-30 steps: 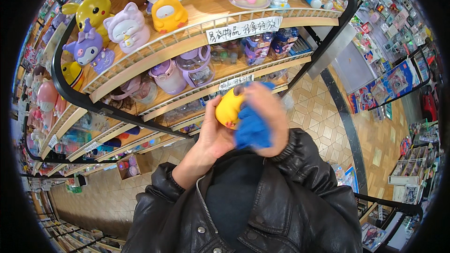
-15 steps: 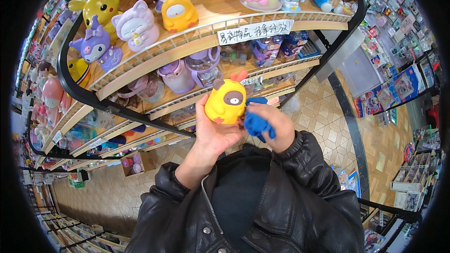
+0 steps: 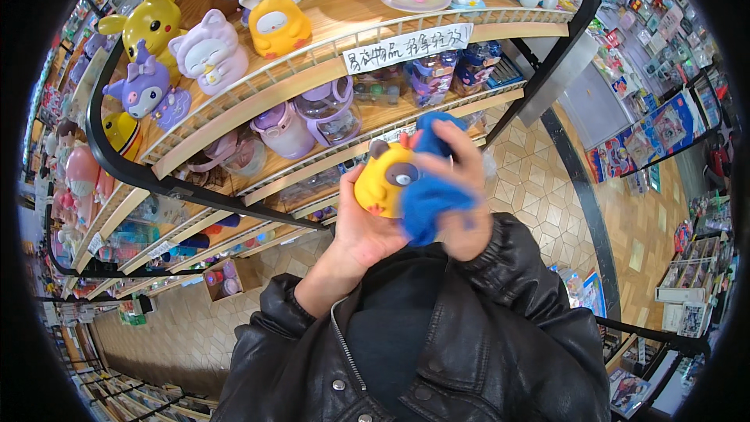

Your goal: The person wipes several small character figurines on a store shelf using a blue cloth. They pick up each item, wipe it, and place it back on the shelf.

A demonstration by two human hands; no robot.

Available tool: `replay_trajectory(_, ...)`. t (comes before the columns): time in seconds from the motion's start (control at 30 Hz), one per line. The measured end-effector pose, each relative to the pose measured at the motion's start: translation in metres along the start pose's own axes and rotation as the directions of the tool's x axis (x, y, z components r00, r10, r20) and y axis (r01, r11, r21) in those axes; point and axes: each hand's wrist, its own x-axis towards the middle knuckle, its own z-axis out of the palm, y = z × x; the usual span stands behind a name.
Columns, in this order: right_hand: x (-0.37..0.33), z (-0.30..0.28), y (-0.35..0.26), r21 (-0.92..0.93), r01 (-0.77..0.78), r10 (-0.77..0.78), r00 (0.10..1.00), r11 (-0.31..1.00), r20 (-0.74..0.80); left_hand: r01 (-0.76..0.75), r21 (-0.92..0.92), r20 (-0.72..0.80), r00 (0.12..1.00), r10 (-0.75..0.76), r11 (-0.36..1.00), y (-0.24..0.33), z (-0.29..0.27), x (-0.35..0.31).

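My left hand [image 3: 362, 227] is wrapped round a glossy yellow figurine [image 3: 373, 180] with a brown face patch and small brown ears. It cups the figurine from the left and below, in front of the shelf. My right hand [image 3: 462, 211], smeared by motion, grips a blue cloth [image 3: 434, 202]. The cloth lies against the figurine's right side and covers part of its face and top. Part of the cloth sticks up above my right fingers.
Ahead stands a curved wooden display shelf [image 3: 324, 74] with a low wire rail and a paper sign [image 3: 408, 47]. Cartoon figurines, such as a lilac cat [image 3: 209, 53], line its top. Clear drink bottles [image 3: 326, 109] fill the tier below. An open cardboard box [image 3: 244, 275] sits on the tiled floor.
My right hand has brought the blue cloth up and left onto the figurine, now covering part of its face. The figurine has shifted slightly right and down. The view has shifted a little.
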Motion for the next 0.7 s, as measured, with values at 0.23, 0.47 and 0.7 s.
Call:
replay_trajectory(0.23,0.001,0.022,0.003,0.0,-0.154,0.154,0.988,0.988,0.021,0.008,0.116,0.063,0.998,-0.015,0.993,-0.006,-0.001,-0.005)
replay_trajectory(0.47,-0.003,0.005,0.013,0.088,-0.072,0.058,0.988,0.994,0.144,0.02,0.067,0.12,0.992,-0.028,0.998,-0.006,0.001,-0.006)
replay_trajectory(0.7,-0.011,-0.01,0.026,0.097,-0.097,0.069,0.962,0.991,0.263,0.011,0.028,0.083,0.996,-0.014,1.0,0.0,0.009,-0.009)
